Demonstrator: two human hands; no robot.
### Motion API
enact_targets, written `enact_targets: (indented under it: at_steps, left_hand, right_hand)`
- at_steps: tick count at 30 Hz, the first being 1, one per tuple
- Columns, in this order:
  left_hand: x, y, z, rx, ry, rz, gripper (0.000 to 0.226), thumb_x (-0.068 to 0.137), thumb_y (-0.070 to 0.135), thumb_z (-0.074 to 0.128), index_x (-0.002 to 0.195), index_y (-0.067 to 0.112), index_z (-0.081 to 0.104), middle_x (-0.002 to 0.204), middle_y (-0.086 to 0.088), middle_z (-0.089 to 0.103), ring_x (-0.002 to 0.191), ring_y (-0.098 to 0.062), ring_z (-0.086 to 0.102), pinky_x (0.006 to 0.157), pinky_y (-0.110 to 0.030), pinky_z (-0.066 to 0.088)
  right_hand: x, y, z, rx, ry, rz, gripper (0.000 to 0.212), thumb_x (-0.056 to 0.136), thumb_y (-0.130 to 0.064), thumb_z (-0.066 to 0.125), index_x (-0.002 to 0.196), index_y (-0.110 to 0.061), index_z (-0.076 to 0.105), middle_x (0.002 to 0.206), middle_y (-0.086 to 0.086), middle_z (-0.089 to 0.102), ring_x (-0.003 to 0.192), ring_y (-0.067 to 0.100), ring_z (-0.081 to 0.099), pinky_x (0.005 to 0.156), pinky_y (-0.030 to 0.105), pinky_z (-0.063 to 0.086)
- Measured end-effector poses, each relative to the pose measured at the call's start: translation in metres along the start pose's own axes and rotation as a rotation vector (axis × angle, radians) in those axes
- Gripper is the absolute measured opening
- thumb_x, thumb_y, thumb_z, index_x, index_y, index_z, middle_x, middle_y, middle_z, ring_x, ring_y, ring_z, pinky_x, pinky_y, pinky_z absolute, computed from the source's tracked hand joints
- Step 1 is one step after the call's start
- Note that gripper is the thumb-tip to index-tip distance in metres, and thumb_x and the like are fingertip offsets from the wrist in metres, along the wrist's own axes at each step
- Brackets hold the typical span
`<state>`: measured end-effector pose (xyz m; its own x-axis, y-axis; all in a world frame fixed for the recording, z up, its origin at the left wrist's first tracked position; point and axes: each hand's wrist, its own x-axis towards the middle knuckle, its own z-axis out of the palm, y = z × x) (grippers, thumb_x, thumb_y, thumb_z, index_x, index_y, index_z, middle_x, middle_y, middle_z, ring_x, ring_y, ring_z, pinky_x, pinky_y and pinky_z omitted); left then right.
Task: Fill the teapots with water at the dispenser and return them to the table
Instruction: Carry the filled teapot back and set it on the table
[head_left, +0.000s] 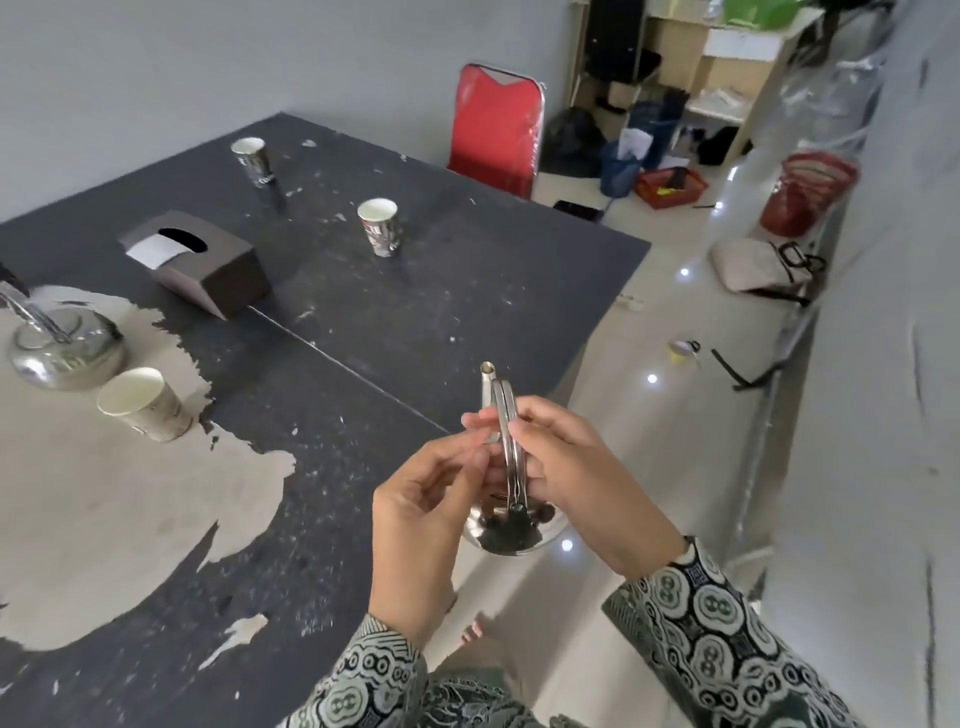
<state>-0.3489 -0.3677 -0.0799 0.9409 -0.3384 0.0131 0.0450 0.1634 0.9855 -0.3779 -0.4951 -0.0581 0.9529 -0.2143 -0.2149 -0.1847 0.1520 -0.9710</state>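
— What is seen of the held teapot (511, 530)?
— Polished, mirror-bright metal, as on the second teapot (62, 348).
— And the table (415, 291)?
— A matt dark coating, worn rough and peeled. Paper cups (143, 405); glossy floor tiles (649, 364).

Silver teapot (511, 525); red chair (493, 130); green-white patterned sleeves (717, 639); black table (415, 291).

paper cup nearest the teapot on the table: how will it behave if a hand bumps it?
The paper cup looks empty, so probably light and apt to slide. It is tall with a narrow base, so it may tip, then roll. Thin walls would likely crush under a firm grip.
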Motion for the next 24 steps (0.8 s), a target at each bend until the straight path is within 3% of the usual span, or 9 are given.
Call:
enact_targets:
  at_steps: [4,7,11,15,18,20,24]
  left_hand:
    - [0.059,-0.002,-0.007,0.098,0.095,0.114,0.020,0.091,0.001,0.052,0.097,0.010,0.069,0.091,-0.008,0.074,0.085,-0.013,0.070,0.075,-0.015,0.051]
    - [0.086,-0.010,-0.021,0.215,0.124,0.140,0.021,0.092,0.007,0.053,0.103,0.017,0.067,0.107,-0.012,0.067,0.102,-0.014,0.064,0.086,-0.017,0.048]
    - [0.119,-0.014,-0.030,0.289,0.150,0.131,0.036,0.089,0.009,0.055,0.115,0.034,0.060,0.121,0.003,0.060,0.112,-0.005,0.057,0.090,-0.018,0.048]
    - [0.152,-0.024,-0.024,0.410,0.187,0.155,0.054,0.091,0.007,0.053,0.133,0.038,0.042,0.137,0.024,0.046,0.130,0.003,0.040,0.106,-0.023,0.037]
    - [0.183,-0.037,-0.017,0.452,0.202,0.136,0.068,0.090,-0.001,0.051,0.138,0.042,0.027,0.150,0.013,0.033,0.135,0.006,0.030,0.104,-0.016,0.036]
    - [0.208,-0.053,-0.016,0.533,0.235,0.099,0.077,0.089,0.002,0.052,0.137,0.049,0.014,0.155,0.011,0.022,0.140,0.004,0.019,0.112,-0.020,0.029]
    - [0.258,-0.087,-0.026,0.716,0.297,-0.009,0.095,0.086,0.009,0.057,0.133,0.055,-0.012,0.154,0.020,0.002,0.143,0.002,0.005,0.120,-0.030,0.011]
  right_hand:
    - [0.065,-0.024,-0.005,-0.017,-0.101,0.003,0.025,0.096,-0.011,0.039,0.104,-0.008,0.062,0.114,0.001,0.068,0.095,0.019,0.069,0.085,0.038,0.055]
    - [0.104,-0.038,-0.002,-0.050,-0.148,0.009,0.020,0.093,-0.012,0.044,0.106,-0.006,0.059,0.110,0.004,0.070,0.094,0.025,0.069,0.091,0.046,0.050]
    - [0.166,-0.054,0.004,-0.056,-0.266,0.027,0.025,0.094,-0.009,0.042,0.115,0.001,0.051,0.105,0.014,0.071,0.093,0.031,0.069,0.092,0.050,0.046]
    - [0.226,-0.060,0.008,-0.108,-0.377,0.046,0.026,0.094,-0.005,0.039,0.115,0.001,0.052,0.101,0.011,0.071,0.089,0.027,0.068,0.079,0.037,0.049]
    - [0.272,-0.046,0.012,-0.145,-0.449,0.087,0.025,0.093,-0.004,0.039,0.113,-0.003,0.055,0.099,0.004,0.073,0.093,0.022,0.065,0.085,0.041,0.048]
    - [0.303,-0.035,0.014,-0.161,-0.488,0.112,0.026,0.092,-0.001,0.039,0.113,-0.003,0.054,0.102,0.005,0.073,0.094,0.019,0.066,0.088,0.041,0.047]
    - [0.362,-0.025,0.023,-0.251,-0.574,0.145,0.028,0.091,0.003,0.039,0.114,0.000,0.052,0.097,0.002,0.072,0.078,0.004,0.068,0.069,0.019,0.048]
